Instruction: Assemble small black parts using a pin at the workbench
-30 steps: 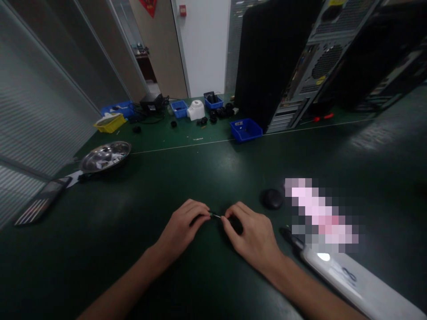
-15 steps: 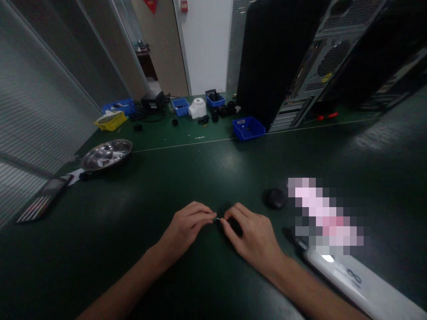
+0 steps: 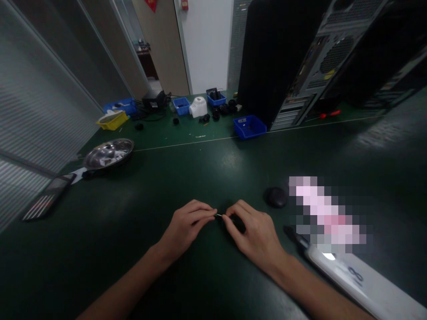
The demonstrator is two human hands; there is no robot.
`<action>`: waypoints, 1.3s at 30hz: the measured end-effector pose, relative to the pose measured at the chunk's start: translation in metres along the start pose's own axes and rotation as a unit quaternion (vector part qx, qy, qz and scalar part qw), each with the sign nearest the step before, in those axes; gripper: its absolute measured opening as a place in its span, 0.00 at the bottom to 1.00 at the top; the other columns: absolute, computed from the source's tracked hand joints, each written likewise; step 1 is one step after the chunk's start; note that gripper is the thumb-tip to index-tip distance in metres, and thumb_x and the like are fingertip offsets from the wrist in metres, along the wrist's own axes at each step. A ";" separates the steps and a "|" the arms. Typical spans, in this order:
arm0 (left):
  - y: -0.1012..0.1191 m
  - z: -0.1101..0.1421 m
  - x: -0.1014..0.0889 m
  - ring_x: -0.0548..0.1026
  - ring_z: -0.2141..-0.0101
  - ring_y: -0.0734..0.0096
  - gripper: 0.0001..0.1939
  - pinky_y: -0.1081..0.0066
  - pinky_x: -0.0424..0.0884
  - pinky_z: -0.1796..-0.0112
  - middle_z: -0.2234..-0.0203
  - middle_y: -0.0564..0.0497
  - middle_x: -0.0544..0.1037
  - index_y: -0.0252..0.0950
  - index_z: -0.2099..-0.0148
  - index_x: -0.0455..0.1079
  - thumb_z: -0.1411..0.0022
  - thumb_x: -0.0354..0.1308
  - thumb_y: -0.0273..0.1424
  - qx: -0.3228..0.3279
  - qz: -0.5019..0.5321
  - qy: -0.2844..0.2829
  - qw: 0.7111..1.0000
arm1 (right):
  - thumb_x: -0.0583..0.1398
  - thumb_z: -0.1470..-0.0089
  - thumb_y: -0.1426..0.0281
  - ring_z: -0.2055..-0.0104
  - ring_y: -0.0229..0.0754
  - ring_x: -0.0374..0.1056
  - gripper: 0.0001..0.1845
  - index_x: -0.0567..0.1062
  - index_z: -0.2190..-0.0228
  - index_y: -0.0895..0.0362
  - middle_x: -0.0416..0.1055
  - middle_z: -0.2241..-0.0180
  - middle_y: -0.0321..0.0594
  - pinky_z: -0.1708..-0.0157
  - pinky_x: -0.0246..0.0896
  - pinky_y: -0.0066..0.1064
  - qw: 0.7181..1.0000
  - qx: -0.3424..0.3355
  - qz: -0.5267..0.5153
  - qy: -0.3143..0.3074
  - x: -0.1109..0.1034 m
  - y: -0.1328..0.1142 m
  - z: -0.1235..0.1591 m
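Note:
My left hand pinches the left end of a small thin piece between thumb and fingertips. The piece looks dark at that end and pale, like a pin, toward the other; its kind is too small to tell. Its pale end is in the pinch of my right hand, whose fingers are curled. A short stretch of it shows between the two hands, just above the green tabletop. Fingertips hide both ends. Right of my right hand lies a round black object, apart from it.
A white device marked 8 lies at lower right, beside a pixelated patch. Farther back stand a blue bin, a metal bowl, a yellow tray and a black computer tower. A slotted tray rests at the left edge.
My hands have moved slightly apart, and a little more of the thin pale piece shows between the fingertips. The whole view has shifted slightly.

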State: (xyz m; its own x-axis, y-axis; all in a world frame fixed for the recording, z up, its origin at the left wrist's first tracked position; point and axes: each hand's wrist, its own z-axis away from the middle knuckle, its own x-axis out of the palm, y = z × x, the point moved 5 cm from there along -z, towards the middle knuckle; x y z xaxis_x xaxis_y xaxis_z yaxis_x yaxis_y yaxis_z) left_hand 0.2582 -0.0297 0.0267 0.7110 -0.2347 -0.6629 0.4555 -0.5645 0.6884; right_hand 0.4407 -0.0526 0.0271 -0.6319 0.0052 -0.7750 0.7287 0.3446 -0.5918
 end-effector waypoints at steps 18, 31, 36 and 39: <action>0.011 -0.001 0.010 0.70 0.55 0.61 0.29 0.58 0.73 0.55 0.54 0.45 0.73 0.45 0.30 0.60 0.30 0.52 0.24 0.003 -0.116 -0.094 0.989 | 0.55 0.31 0.64 0.66 0.39 0.71 0.11 0.76 0.63 0.53 0.74 0.64 0.37 0.69 0.57 0.31 0.995 0.026 0.088 0.046 -0.003 0.007 -0.001; 0.020 -0.003 0.013 0.69 0.42 0.63 0.16 0.56 0.68 0.41 0.43 0.49 0.74 0.42 0.41 0.70 0.27 0.52 0.26 0.009 -0.082 -0.117 0.990 | 0.56 0.32 0.64 0.68 0.41 0.71 0.09 0.74 0.65 0.52 0.74 0.64 0.36 0.73 0.52 0.32 0.984 0.060 0.165 0.031 -0.005 0.010 -0.001; 0.011 -0.004 0.010 0.72 0.44 0.64 0.17 0.56 0.69 0.42 0.45 0.49 0.77 0.41 0.39 0.69 0.27 0.52 0.27 0.021 -0.117 -0.116 0.986 | 0.55 0.31 0.64 0.67 0.41 0.72 0.11 0.75 0.63 0.52 0.75 0.63 0.37 0.72 0.55 0.31 0.989 0.042 0.124 0.063 -0.011 0.002 -0.002; -0.017 0.000 -0.016 0.74 0.46 0.65 0.18 0.59 0.71 0.44 0.46 0.48 0.77 0.41 0.38 0.69 0.27 0.51 0.27 -0.018 -0.108 -0.070 0.992 | 0.55 0.31 0.65 0.64 0.39 0.74 0.10 0.76 0.58 0.52 0.76 0.62 0.38 0.68 0.60 0.31 0.996 -0.024 0.045 0.077 -0.023 -0.026 0.001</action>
State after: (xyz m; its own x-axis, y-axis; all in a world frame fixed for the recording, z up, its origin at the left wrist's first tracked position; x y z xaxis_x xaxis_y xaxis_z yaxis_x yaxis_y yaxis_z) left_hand 0.2387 -0.0163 0.0259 0.5144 -0.2203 -0.8288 0.6096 -0.5858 0.5340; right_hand 0.4363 -0.0624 0.0598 -0.6007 0.1799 -0.7790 0.7725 0.3817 -0.5076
